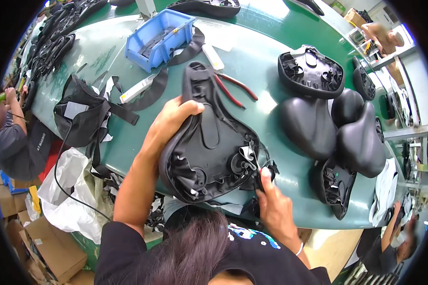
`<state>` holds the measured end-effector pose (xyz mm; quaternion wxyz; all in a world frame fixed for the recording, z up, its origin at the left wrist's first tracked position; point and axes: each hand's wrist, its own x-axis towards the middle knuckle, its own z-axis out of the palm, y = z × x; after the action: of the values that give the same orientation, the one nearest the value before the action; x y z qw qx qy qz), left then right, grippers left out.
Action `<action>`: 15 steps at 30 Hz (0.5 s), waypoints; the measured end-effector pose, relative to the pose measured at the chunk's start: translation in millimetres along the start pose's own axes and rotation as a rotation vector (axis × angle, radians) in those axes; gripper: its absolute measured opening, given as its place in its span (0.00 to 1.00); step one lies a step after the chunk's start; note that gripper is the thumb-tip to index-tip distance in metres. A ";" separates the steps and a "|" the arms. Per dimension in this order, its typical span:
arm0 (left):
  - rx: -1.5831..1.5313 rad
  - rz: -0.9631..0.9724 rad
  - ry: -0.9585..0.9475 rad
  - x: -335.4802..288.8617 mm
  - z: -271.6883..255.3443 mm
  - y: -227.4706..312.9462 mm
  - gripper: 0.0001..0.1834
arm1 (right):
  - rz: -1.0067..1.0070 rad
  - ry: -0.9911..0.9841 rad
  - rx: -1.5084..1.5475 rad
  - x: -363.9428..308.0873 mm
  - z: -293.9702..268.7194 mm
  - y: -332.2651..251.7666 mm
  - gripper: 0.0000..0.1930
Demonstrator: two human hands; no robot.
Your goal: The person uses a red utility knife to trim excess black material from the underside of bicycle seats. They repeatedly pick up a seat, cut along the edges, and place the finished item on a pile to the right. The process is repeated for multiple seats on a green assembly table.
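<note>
Fingers of the left hand [175,119] are wrapped around the side of a black saddle [209,164] near its narrow nose; we see the thumb laid over the rim, while the other fingertips are hidden from us. Fingers of the right hand [275,209] are curled firmly round a dark-handled tool [260,178] whose kind we cannot tell, its slim front at the saddle's right rear edge, among the gathered cover. We find the saddle upside down, hollow side up, above the near part of the green table [252,52], its wide end nearest the body.

Just right of the nose we notice red-handled pliers [224,91]. Farther off we see a blue bin [137,57] holding dark pieces, and to the left a black mesh bag [88,128]. To the right we count several more saddles [309,126], some smooth side up, others overturned. Beyond the table's left side we make out a co-worker [14,152].
</note>
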<state>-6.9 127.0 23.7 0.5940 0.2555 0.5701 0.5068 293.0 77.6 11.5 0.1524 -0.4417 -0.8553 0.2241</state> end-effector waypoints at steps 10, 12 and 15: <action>-0.228 0.145 0.206 -67.1 -0.1 -33.6 0.24 | -0.068 0.351 0.433 55.5 -2.1 -11.9 0.30; -0.182 0.270 0.336 -71.9 9.7 -40.4 0.25 | -0.236 0.365 0.262 87.6 2.2 -8.1 0.31; 0.354 0.486 0.668 -68.3 -14.2 -69.6 0.31 | 0.039 0.405 0.461 103.3 -20.7 7.4 0.27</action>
<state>12.6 37.3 -12.3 0.1884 0.3020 0.7319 0.5811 249.3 171.6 31.8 0.4118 -0.4474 -0.7254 0.3225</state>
